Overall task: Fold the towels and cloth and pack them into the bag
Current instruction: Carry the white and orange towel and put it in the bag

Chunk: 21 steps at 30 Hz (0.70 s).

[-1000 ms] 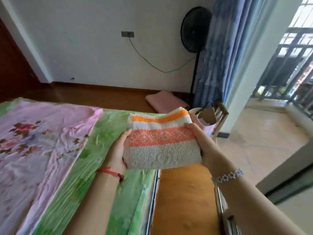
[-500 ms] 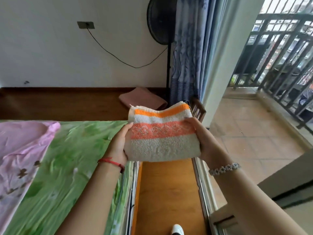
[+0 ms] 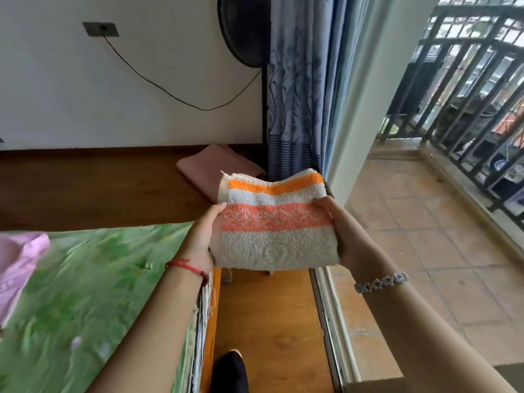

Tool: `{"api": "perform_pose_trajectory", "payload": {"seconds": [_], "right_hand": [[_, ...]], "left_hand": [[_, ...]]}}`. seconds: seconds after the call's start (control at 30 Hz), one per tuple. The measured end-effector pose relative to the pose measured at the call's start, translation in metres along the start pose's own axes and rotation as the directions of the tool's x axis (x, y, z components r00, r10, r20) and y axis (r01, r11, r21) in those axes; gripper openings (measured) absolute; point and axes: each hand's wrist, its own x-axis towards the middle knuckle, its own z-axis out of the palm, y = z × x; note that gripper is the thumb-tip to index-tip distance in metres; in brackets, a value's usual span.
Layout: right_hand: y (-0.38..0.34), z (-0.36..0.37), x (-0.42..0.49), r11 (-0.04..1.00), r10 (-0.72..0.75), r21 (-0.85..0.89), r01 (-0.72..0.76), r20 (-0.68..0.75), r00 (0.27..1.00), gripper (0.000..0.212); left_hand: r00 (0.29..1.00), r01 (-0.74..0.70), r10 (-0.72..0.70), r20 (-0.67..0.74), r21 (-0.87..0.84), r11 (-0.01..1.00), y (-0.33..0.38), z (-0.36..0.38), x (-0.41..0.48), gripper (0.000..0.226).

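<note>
Head camera, looking down past both forearms: at far left a pink cloth (image 3: pixel 17 268) lies on a green floral bedsheet (image 3: pixel 85 293) covering the bed. The left hand (image 3: pixel 202 236), a red string bracelet (image 3: pixel 187 266) on its wrist, grips the left edge of a folded towel (image 3: pixel 276 222), thumb on top. The towel, cream terry with a bright orange stripe and a patterned coral band, is held in the air between the two hands, beyond the bed's corner and above the wooden floor (image 3: pixel 272 321). The right hand (image 3: pixel 344 236), wearing a beaded silver bracelet (image 3: pixel 381 281), clasps the towel's right edge. No brand, label or writing can be read. Behind the towel a pink folded cloth (image 3: pixel 209 168) lies on the floor near a standing fan (image 3: pixel 243 29) and a blue curtain (image 3: pixel 297 95); at right, a tiled balcony (image 3: pixel 425 222) with dark railings (image 3: pixel 476 80).
</note>
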Motion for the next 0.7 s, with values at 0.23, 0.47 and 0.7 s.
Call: {"api": "perform_pose_trajectory", "payload": {"seconds": [0.23, 0.47, 0.7], "right_hand": [[-0.016, -0.010, 0.068, 0.998, 0.034, 0.065, -0.026, -0.136, 0.990, 0.045], [-0.022, -0.014, 0.127, 0.984, 0.034, 0.180, 0.010, -0.244, 0.969, 0.061], [-0.008, -0.055, 0.173, 0.960, -0.001, 0.274, 0.062, -0.215, 0.977, 0.068]], "left_hand": [[0.995, 0.069, -0.074, 0.071, 0.065, 0.995, 0.019, 0.015, 0.096, 0.022], [0.976, 0.154, -0.176, 0.128, 0.162, 0.975, 0.028, 0.030, 0.191, 0.034], [0.948, 0.177, -0.240, 0.209, 0.279, 0.944, 0.010, 0.054, 0.254, 0.019]]}}
